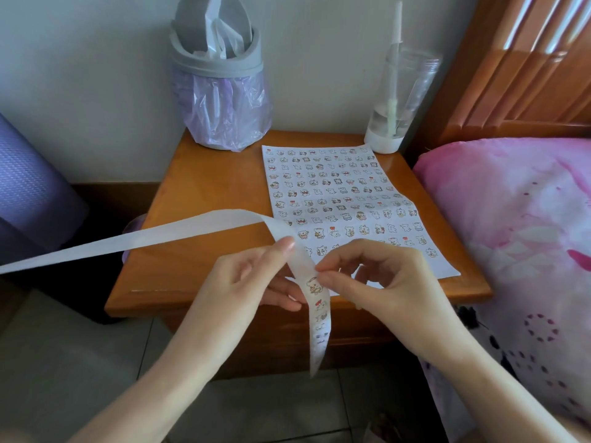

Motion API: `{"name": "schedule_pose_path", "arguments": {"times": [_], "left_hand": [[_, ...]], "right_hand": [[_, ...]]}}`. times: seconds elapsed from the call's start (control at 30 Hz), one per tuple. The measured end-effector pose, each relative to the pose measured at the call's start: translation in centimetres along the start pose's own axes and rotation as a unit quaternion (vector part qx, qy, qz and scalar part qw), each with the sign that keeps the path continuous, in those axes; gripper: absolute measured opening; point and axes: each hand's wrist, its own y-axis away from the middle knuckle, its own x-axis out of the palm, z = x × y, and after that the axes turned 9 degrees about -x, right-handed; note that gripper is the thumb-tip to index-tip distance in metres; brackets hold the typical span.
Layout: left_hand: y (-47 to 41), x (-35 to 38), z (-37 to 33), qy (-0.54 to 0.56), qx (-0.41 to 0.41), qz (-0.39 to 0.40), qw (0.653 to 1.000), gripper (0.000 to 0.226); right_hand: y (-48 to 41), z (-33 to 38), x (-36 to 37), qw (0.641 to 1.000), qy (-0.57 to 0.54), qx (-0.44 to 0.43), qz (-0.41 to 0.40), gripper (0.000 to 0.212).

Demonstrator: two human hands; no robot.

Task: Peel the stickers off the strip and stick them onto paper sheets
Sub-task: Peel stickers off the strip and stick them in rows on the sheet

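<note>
A long white sticker strip (179,232) runs from the left edge, arcs over my left hand (252,279) and hangs down past the table's front. My left hand holds the strip from behind, index finger up along it. My right hand (374,282) pinches at a small cartoon sticker (315,285) on the strip with thumb and index finger. Several more stickers sit lower on the hanging part. A white paper sheet (444,266) covered with rows of small stickers lies on the wooden bedside table (204,187), behind my hands.
A grey bin (220,91) with a purple liner stands at the table's back left. A clear bottle (396,100) with a straw stands at the back right. A pink bedspread (518,235) lies right, a purple rolled mat (28,193) left.
</note>
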Motion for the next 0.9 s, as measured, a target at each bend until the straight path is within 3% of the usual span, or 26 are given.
{"name": "schedule_pose_path", "arguments": {"times": [0.27, 0.47, 0.9], "left_hand": [[0.15, 0.26, 0.05, -0.024, 0.003, -0.002, 1.0, 0.016], [-0.35, 0.57, 0.24, -0.059, 0.017, -0.044, 0.997, 0.018], [-0.51, 0.93, 0.14, -0.041, 0.015, -0.042, 0.998, 0.023]], "right_hand": [[0.08, -0.51, 0.16, 1.0, 0.003, -0.009, -0.011, 0.009], [0.04, -0.48, 0.23, 0.999, 0.039, -0.033, -0.012, 0.008], [0.03, -0.5, 0.26, 0.996, 0.069, -0.042, -0.024, 0.005]]}}
